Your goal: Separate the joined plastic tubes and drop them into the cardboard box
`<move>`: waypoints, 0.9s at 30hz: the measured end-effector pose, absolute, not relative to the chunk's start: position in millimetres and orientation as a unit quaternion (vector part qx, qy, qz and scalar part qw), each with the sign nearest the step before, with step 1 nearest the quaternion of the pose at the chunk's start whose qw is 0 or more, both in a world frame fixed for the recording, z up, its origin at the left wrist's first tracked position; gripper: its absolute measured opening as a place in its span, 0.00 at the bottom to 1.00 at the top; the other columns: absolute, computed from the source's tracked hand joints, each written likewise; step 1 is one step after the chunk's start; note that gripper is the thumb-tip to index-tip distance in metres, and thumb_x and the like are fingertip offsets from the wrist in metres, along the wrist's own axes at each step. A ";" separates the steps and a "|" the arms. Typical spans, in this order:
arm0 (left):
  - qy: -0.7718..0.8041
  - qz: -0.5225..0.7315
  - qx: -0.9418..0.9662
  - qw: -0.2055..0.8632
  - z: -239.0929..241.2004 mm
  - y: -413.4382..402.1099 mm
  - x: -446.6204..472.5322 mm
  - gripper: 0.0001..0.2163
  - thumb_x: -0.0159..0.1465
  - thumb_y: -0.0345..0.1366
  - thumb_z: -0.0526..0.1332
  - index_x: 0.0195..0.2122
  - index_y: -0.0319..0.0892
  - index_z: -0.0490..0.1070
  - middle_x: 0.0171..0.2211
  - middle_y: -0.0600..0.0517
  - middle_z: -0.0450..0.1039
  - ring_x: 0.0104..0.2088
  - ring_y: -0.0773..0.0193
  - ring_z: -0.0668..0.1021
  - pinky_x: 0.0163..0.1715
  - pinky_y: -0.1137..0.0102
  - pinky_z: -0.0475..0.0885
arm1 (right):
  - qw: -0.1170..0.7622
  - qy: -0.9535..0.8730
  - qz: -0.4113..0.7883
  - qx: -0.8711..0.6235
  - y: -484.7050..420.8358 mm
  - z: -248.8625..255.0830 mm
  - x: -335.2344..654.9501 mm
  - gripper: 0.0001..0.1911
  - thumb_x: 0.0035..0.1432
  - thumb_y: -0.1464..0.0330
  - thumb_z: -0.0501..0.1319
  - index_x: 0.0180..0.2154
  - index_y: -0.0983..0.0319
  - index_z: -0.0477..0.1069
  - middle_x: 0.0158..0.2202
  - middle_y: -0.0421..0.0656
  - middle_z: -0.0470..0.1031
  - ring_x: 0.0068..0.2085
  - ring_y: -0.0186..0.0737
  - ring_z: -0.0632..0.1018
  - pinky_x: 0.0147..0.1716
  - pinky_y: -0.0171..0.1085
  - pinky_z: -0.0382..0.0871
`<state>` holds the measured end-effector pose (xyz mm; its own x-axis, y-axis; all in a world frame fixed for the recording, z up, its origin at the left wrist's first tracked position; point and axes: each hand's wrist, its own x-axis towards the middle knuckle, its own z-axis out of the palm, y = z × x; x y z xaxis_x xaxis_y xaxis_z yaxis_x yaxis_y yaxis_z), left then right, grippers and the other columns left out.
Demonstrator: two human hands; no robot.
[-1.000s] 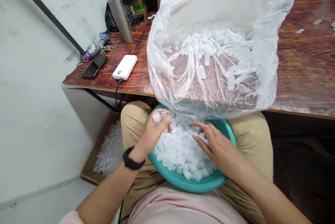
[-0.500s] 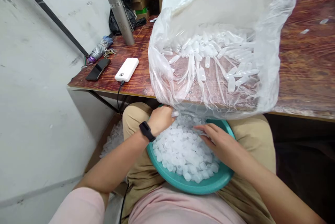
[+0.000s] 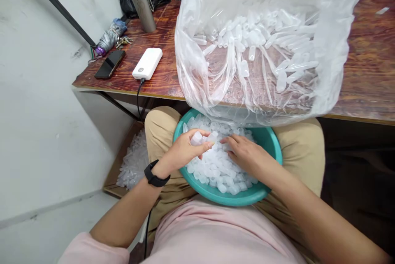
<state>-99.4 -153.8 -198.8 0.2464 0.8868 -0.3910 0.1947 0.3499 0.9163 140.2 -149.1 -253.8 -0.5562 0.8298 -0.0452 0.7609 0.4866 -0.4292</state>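
A teal basin (image 3: 276, 144) filled with small, translucent white plastic pieces (image 3: 216, 171) rests between my legs. Over its left side, my left hand (image 3: 187, 147) is turned palm up and closed around several of these pieces, which show between thumb and fingers. My right hand (image 3: 247, 153) reaches in from the right, its fingers bent low over the heap. A whitish piece seems to sit between its thumb and fingertips, partly hidden. Just beyond the basin, a clear plastic bag (image 3: 197, 87) lies open on the table, with longer translucent pieces (image 3: 247, 33) inside.
On the wooden table (image 3: 168, 66) are a white power bank (image 3: 148, 63) with a black cable, a phone (image 3: 110, 64), keys (image 3: 124, 42), a folded umbrella (image 3: 111, 35) and a steel flask (image 3: 140, 1). A cardboard box (image 3: 115, 192) of similar pieces stands on the floor at left.
My left hand has turned from palm down at the basin's far edge to palm up, now showing pieces in its grasp. My right hand's fingers have drawn closer together. The view has tilted down.
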 end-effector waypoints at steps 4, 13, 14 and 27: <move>0.541 0.273 0.485 0.631 -198.7 -164.7 -102.2 0.21 0.60 0.48 0.71 0.49 0.40 0.75 0.22 0.58 0.71 0.20 0.72 0.70 0.20 0.76 0.62 | 0.070 -0.846 0.225 -0.478 -142.5 -250.1 146.2 0.17 0.69 0.73 0.50 0.54 0.63 0.72 0.48 0.55 0.80 0.50 0.53 0.82 0.48 0.50 0.77; 0.579 0.220 0.515 0.593 -214.5 -181.5 -102.1 0.19 0.62 0.49 0.69 0.49 0.45 0.75 0.40 0.53 0.79 0.30 0.67 0.78 0.31 0.71 0.73 | 0.027 -0.853 0.286 -0.435 -152.4 -229.4 151.6 0.14 0.64 0.69 0.60 0.51 0.60 0.74 0.49 0.49 0.80 0.52 0.52 0.81 0.52 0.49 0.76; 0.582 0.209 0.525 0.585 -215.2 -184.1 -102.6 0.18 0.62 0.49 0.68 0.48 0.46 0.75 0.42 0.53 0.79 0.31 0.66 0.78 0.31 0.71 0.73 | 0.022 -0.853 0.292 -0.431 -153.4 -228.1 151.9 0.13 0.63 0.71 0.61 0.49 0.60 0.75 0.47 0.48 0.80 0.49 0.51 0.82 0.49 0.47 0.77; 0.552 0.236 0.494 0.628 -210.9 -190.8 -99.2 0.18 0.61 0.48 0.70 0.48 0.44 0.75 0.39 0.52 0.79 0.33 0.64 0.79 0.33 0.70 0.73 | 0.208 -0.782 0.359 -0.466 -164.6 -211.4 157.1 0.17 0.71 0.61 0.58 0.59 0.53 0.71 0.50 0.44 0.80 0.46 0.40 0.82 0.46 0.38 0.78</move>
<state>-99.2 -190.8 -210.9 0.2780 0.8431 -0.4603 0.2488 0.3996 0.8823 157.1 -164.6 -211.4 -0.4802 0.8771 -0.0100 0.5789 0.3083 -0.7549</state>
